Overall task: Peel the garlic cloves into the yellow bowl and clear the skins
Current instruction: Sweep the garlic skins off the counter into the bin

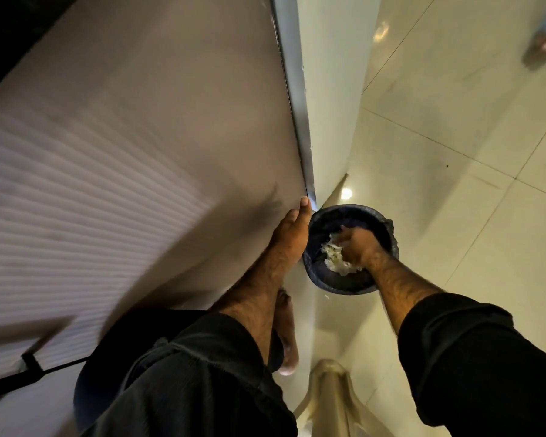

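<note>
Two hands in view, both low in the frame. Right hand [355, 247] reaches down into a round dark-blue bin lined with a dark bag [325, 280]; its fingers [344, 236] curl down over a loose clump of pale, papery garlic skins [336, 258], gripping or pressing them — contact plain, exact grip partly hidden by the back of the hand. Skins lie inside the bin, toward its 9 o'clock side, just under the hand.

Left hand [289, 238] sits at 9 o'clock of the bin, flat and released, fingers straight, holding nothing. Its fingertip points to 12 o'clock and touches the edge of the grey-beige tabletop [171, 137] at the metal corner strip [293, 89]. Hand edge is just beside the bin rim; touching or not, cannot tell.

Both forearms bare, black sleeves [473, 357] pushed up. One small pale scrap [327, 297] lies on the glossy cream tiled floor [454, 121] at 6 o'clock of the bin. Bare foot [287, 339] stands on the floor below the left forearm. Translucent plastic chair part [331, 392] at the bottom edge. Another person's foot [544, 42] at 1 o'clock, far corner, well apart.
</note>
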Action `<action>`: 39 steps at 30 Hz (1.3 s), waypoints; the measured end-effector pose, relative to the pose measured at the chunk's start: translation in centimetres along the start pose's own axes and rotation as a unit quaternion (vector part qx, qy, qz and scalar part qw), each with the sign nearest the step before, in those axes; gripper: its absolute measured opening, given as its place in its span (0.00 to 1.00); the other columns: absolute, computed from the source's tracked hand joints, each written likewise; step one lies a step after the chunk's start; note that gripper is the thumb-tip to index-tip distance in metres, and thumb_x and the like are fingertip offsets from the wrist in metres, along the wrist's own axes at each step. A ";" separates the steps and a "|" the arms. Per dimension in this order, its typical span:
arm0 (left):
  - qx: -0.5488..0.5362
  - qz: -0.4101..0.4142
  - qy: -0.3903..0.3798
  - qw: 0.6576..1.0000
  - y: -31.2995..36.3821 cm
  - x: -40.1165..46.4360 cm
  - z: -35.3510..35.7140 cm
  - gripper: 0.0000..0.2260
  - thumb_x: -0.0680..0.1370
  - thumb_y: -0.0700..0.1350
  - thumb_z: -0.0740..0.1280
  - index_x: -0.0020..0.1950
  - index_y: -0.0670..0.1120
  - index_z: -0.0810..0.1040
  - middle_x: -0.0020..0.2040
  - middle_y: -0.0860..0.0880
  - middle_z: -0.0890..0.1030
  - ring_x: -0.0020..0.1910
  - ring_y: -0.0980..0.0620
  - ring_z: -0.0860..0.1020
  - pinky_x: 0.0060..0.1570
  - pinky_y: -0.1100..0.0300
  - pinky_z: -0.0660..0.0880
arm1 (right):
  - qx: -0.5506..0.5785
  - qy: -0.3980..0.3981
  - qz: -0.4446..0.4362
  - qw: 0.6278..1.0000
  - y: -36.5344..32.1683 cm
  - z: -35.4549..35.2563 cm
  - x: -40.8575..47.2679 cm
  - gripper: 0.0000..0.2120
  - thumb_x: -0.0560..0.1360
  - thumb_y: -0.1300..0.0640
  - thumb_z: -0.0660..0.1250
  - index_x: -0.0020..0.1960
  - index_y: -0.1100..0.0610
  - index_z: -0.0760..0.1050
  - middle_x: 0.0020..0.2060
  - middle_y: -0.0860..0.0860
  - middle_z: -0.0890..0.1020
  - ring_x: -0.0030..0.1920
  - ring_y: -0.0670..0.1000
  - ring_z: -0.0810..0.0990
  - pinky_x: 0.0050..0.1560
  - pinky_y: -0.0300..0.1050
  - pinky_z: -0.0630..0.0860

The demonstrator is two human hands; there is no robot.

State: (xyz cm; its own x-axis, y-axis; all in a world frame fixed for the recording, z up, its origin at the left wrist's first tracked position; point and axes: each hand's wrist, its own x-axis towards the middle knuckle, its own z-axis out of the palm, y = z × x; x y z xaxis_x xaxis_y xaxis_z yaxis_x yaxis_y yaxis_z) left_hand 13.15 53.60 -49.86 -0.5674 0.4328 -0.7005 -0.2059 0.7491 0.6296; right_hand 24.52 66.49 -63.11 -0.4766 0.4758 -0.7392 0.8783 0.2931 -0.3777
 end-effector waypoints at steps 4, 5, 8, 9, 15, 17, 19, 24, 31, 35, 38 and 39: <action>0.001 -0.002 -0.006 1.000 -0.3 0.3 0.3 0.45 0.76 0.80 0.45 0.82 0.52 0.66 0.78 0.43 0.73 0.74 0.41 0.73 0.73 0.36 0.72 | -0.031 0.012 -0.048 0.998 0.4 0.7 0.5 0.15 0.82 0.51 0.68 0.65 0.57 0.81 0.55 0.57 0.84 0.54 0.60 0.83 0.54 0.50 0.77; 0.000 -0.004 -0.002 1.000 -0.3 0.3 0.3 0.47 0.73 0.81 0.45 0.82 0.52 0.66 0.78 0.43 0.73 0.74 0.41 0.74 0.73 0.36 0.72 | -0.045 0.059 -0.042 0.996 0.4 0.6 0.4 0.16 0.84 0.47 0.64 0.61 0.56 0.82 0.50 0.57 0.85 0.47 0.58 0.82 0.49 0.49 0.77; 0.002 -0.006 0.004 1.000 -0.4 0.5 0.4 0.48 0.73 0.81 0.45 0.82 0.52 0.67 0.78 0.43 0.73 0.74 0.40 0.74 0.73 0.36 0.72 | -0.092 0.149 -0.037 0.984 -0.2 0.3 0.0 0.22 0.86 0.42 0.57 0.57 0.57 0.82 0.45 0.56 0.84 0.42 0.57 0.82 0.43 0.47 0.76; 0.005 -0.005 0.002 1.000 -0.4 0.5 0.4 0.47 0.74 0.80 0.45 0.82 0.52 0.67 0.78 0.43 0.73 0.74 0.40 0.74 0.73 0.36 0.72 | -0.090 0.165 -0.035 0.982 -0.3 0.2 0.0 0.24 0.86 0.39 0.57 0.55 0.57 0.82 0.43 0.55 0.84 0.41 0.56 0.82 0.41 0.47 0.76; 0.114 0.043 0.008 0.993 -0.8 0.1 0.2 0.33 0.84 0.70 0.55 0.73 0.46 0.76 0.68 0.43 0.80 0.67 0.43 0.79 0.67 0.46 0.77 | -0.124 0.039 -0.022 0.991 -0.9 0.3 -0.6 0.20 0.74 0.37 0.74 0.60 0.48 0.82 0.52 0.48 0.83 0.54 0.55 0.82 0.62 0.55 0.79; 0.144 0.035 0.005 0.989 -1.5 0.0 -0.1 0.31 0.81 0.68 0.65 0.73 0.46 0.75 0.69 0.46 0.80 0.66 0.46 0.79 0.65 0.49 0.78 | -0.108 0.079 -0.014 0.991 -1.1 0.2 -0.8 0.13 0.80 0.49 0.71 0.60 0.54 0.83 0.49 0.52 0.85 0.47 0.55 0.82 0.56 0.52 0.83; 0.179 0.034 -0.001 0.983 -1.9 0.0 -0.5 0.30 0.78 0.65 0.72 0.71 0.46 0.76 0.67 0.47 0.81 0.64 0.48 0.80 0.62 0.52 0.80 | -0.114 0.074 -0.029 0.990 -1.4 0.5 -1.2 0.14 0.79 0.57 0.70 0.64 0.53 0.81 0.57 0.54 0.82 0.53 0.57 0.83 0.58 0.54 0.83; 0.208 0.045 -0.013 0.977 -1.8 -0.9 -0.9 0.25 0.79 0.58 0.75 0.70 0.46 0.76 0.64 0.48 0.82 0.58 0.51 0.79 0.57 0.55 0.80 | -0.095 0.113 -0.035 0.988 -0.9 1.1 -1.5 0.10 0.82 0.53 0.65 0.56 0.53 0.84 0.45 0.52 0.85 0.44 0.55 0.83 0.50 0.49 0.81; 0.251 0.063 -0.016 0.966 -1.6 -2.1 -1.4 0.25 0.79 0.56 0.76 0.72 0.46 0.76 0.68 0.47 0.81 0.67 0.47 0.79 0.60 0.55 0.76 | -0.112 0.115 -0.034 0.986 -0.9 2.0 -1.3 0.09 0.82 0.56 0.65 0.55 0.56 0.83 0.39 0.50 0.81 0.39 0.53 0.80 0.45 0.48 0.75; 0.317 0.072 -0.006 0.946 -2.2 -2.1 -1.8 0.26 0.75 0.53 0.79 0.69 0.47 0.76 0.65 0.46 0.80 0.64 0.46 0.79 0.60 0.49 0.80 | -0.116 0.094 -0.058 0.987 -1.5 2.6 -2.2 0.14 0.78 0.57 0.71 0.64 0.53 0.80 0.59 0.55 0.82 0.57 0.60 0.82 0.59 0.53 0.79; 0.351 0.103 0.032 0.930 -2.3 -2.0 -2.0 0.15 0.77 0.48 0.78 0.58 0.45 0.78 0.56 0.46 0.81 0.56 0.44 0.81 0.53 0.49 0.81 | -0.129 0.130 -0.057 0.981 -2.0 2.1 -2.6 0.12 0.77 0.57 0.73 0.60 0.53 0.81 0.53 0.55 0.84 0.53 0.59 0.84 0.57 0.53 0.81; 0.345 0.110 0.046 0.931 -2.2 -2.1 -2.1 0.08 0.79 0.46 0.74 0.52 0.45 0.78 0.51 0.46 0.81 0.54 0.42 0.82 0.49 0.49 0.81 | -0.131 0.128 -0.060 0.981 -2.2 2.1 -2.7 0.11 0.77 0.58 0.72 0.59 0.53 0.82 0.51 0.55 0.84 0.52 0.58 0.84 0.57 0.52 0.81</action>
State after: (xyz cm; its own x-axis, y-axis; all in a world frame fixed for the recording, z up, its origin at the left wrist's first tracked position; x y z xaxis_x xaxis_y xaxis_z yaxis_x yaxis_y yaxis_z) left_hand 13.10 50.03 -49.05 -0.6076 0.5934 -0.5280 0.4664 0.8046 0.3675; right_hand 23.96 62.87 -61.47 -0.5993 0.6079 -0.5209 0.7915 0.5474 -0.2718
